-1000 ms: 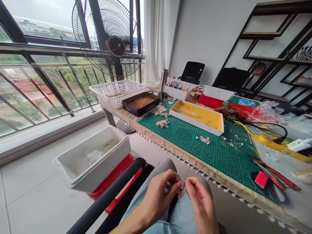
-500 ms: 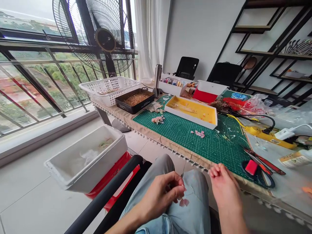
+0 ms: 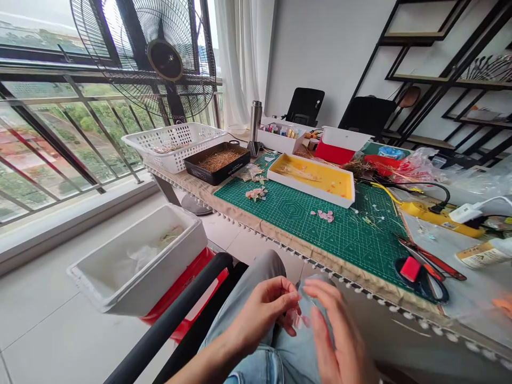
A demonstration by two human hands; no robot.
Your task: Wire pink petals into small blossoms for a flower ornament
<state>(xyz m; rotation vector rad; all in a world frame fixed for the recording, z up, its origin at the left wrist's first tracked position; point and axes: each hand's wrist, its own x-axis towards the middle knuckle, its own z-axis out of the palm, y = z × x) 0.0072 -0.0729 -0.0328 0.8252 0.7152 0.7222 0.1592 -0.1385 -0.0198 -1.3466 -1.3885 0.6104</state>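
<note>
One small pink piece (image 3: pixel 296 320) hangs lengthwise downward from the pinched fingertips of our left hand (image 3: pixel 258 318), while our open right hand (image 3: pixel 338 333), fingers loosely spread, sits just beside it, apparently holding nothing.

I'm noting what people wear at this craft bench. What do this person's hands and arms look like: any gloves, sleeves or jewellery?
The left hand and right hand are both bare, with no gloves. The left forearm shows no sleeve, and no ring, watch or bracelet is visible on either hand. The person wears pale blue jeans.
</note>
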